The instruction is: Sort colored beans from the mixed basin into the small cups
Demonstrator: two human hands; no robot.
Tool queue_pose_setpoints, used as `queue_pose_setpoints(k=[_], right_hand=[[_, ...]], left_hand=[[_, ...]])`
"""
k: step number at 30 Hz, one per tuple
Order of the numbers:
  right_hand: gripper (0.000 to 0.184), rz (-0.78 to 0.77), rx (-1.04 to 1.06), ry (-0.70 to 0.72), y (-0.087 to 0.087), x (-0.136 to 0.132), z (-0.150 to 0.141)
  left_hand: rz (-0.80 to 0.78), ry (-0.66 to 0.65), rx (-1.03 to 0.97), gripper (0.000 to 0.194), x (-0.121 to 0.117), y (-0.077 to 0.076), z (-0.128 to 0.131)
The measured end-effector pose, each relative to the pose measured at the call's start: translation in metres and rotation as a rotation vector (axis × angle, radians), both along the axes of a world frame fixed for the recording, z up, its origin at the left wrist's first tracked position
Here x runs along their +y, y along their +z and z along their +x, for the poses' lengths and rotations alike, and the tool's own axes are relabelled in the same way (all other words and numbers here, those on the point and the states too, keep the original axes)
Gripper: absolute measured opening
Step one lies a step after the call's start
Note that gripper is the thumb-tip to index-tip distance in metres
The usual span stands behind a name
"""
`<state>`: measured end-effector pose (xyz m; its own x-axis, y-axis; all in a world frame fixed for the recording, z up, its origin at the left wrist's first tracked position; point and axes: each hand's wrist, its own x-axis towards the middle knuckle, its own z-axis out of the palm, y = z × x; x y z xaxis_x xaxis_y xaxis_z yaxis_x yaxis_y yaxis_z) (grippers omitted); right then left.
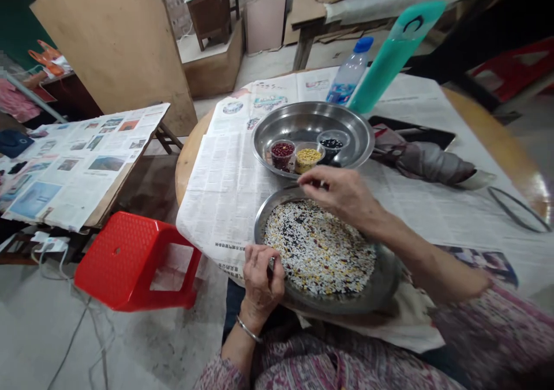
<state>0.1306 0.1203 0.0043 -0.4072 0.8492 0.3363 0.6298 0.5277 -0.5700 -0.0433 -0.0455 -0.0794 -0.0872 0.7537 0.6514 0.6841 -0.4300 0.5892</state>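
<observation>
You had the mix in the pan, at the near edge of the bench: white grains with yellow, black and dark red bits all through. The bowl sat just beyond, 3 cups inside: red, yellow, black.

Doing it well likely meant 1 bit per pinch, fingertips only, so white grains didn't ride along. Colour check before any release would have paid off; red and yellow stood side by side, easy to mix up. Low, slow release over a cup would have cut bounce. The pan needed a firm, level hold, since a tilt could have spilled grains over the rim.

Your left hand was curled on the pan's near-left rim, thumb and fingers closed round the edge, forearm angled up from below. Your right hand hung over the pan's far rim, palm down, fingers bent and drawn together, forearm slanting in from the right. Couldn't tell whether it pinched anything.
</observation>
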Motion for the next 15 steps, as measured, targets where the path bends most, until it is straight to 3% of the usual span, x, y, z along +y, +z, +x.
queue_pose_setpoints(k=[3,5,10,15], right_hand=[[0.022,0.013,0.062,-0.102,0.024,0.029,-0.015],[0.022,-0.002,0.034,-0.127,0.03,0.05,-0.024],[0.026,0.017,-0.071,-0.172,0.027,0.088,-0.032],[0.034,0.026,-0.358,-0.131,0.025,0.103,-0.031]], left_hand=[[-0.015,-0.01,-0.017,0.014,0.0,-0.001,-0.001],[-0.02,-0.02,-0.025,0.014,-0.001,-0.002,-0.001],[-0.024,-0.04,-0.043,0.014,-0.001,-0.003,-0.001],[-0.039,-0.024,-0.041,0.014,-0.001,-0.001,0.0]])
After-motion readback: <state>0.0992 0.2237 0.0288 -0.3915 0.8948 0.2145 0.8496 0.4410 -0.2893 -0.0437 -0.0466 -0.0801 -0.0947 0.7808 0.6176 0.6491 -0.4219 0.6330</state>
